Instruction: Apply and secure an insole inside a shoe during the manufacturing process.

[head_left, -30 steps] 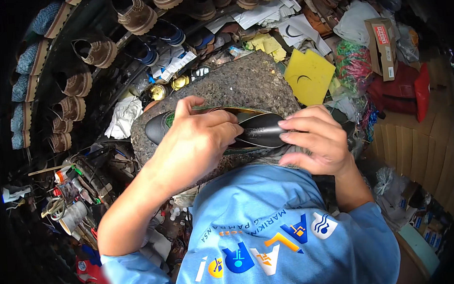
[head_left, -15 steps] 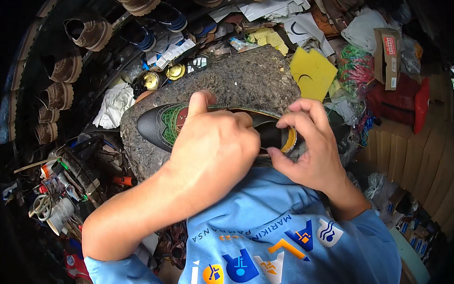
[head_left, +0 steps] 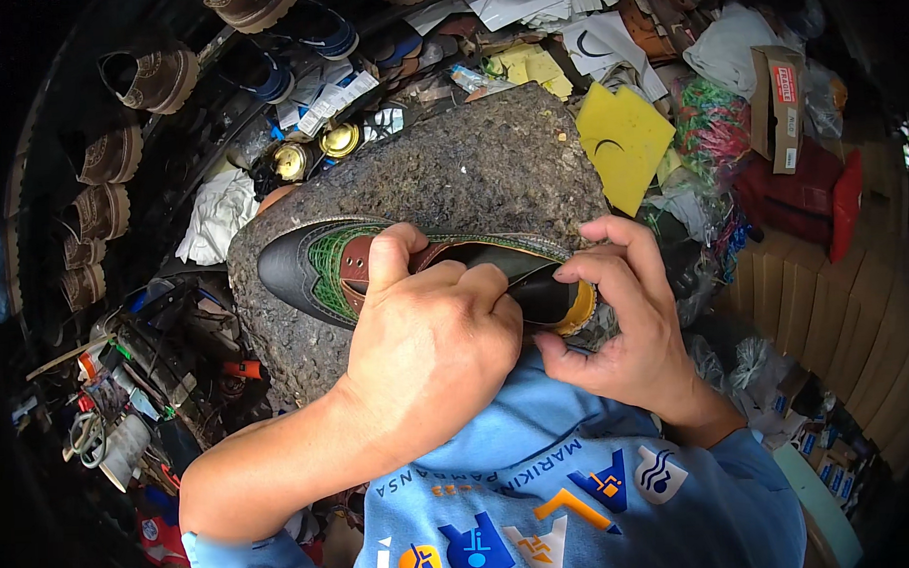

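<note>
A leather shoe (head_left: 299, 279) lies on its way across the rough stone block (head_left: 500, 147), its dark toe to the left and its heel to the right. The upper has a black toe cap, a green woven patch and a brown eyelet panel; yellow shows inside the heel. My left hand (head_left: 431, 325) is closed around the middle of the shoe, the thumb side over the brown panel and the curled fingers at the opening. At the heel, my right hand (head_left: 626, 313) grips the rim, its fingers on the far side and thumb on the near side.
Brown shoes (head_left: 152, 79) line a rack at the left. Behind the block are two gold tins (head_left: 339, 140), crumpled white paper (head_left: 220, 214) and a yellow sheet (head_left: 622, 143). Tools and scissors (head_left: 86, 437) crowd the left. A cardboard box (head_left: 777, 107) and red bag (head_left: 797, 200) stand right.
The shoe and both hands have shifted slightly downward in view, and the shoe's toe has moved a little left of the hand. Both hands still hold the shoe.
</note>
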The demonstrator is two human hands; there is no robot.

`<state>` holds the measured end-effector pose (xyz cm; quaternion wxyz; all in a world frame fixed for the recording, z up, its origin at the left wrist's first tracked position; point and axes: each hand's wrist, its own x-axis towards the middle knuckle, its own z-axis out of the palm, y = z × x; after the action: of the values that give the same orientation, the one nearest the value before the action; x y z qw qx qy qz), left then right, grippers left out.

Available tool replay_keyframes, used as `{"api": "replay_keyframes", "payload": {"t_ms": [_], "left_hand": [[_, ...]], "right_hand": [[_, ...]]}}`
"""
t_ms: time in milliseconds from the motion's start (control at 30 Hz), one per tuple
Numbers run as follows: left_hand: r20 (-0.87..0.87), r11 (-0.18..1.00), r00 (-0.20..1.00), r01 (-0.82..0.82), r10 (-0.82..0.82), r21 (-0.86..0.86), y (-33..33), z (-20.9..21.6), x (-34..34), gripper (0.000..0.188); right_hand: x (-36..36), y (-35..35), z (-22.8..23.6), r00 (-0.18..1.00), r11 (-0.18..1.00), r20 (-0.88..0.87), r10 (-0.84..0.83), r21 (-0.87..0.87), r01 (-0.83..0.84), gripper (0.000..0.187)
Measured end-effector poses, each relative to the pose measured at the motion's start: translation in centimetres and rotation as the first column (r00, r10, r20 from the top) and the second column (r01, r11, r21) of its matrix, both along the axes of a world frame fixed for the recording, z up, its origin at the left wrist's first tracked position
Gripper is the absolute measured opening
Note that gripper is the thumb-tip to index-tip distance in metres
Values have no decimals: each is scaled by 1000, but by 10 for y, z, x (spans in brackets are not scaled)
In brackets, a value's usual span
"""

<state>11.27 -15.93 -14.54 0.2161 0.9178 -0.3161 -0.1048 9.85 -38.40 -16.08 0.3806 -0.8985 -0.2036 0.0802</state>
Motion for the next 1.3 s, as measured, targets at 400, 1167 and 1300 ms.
{"api": "replay_keyframes", "payload": {"t_ms": [400, 1167, 1300], "left_hand": [[43, 1000, 999, -1, 0, 24, -3, -4, -6, 6], [-89, 985, 995, -38, 54, 170, -15, 7, 4, 11], [-106, 977, 993, -22, 46, 212, -16, 10, 4, 12]], "right_hand": [[-7, 3, -1, 999, 998, 20, -39, 40, 38, 58], [22, -6, 10, 962, 964, -122, 245, -75, -255, 35], [27, -4, 3, 918, 888, -77, 389, -232, -396, 24]]}}
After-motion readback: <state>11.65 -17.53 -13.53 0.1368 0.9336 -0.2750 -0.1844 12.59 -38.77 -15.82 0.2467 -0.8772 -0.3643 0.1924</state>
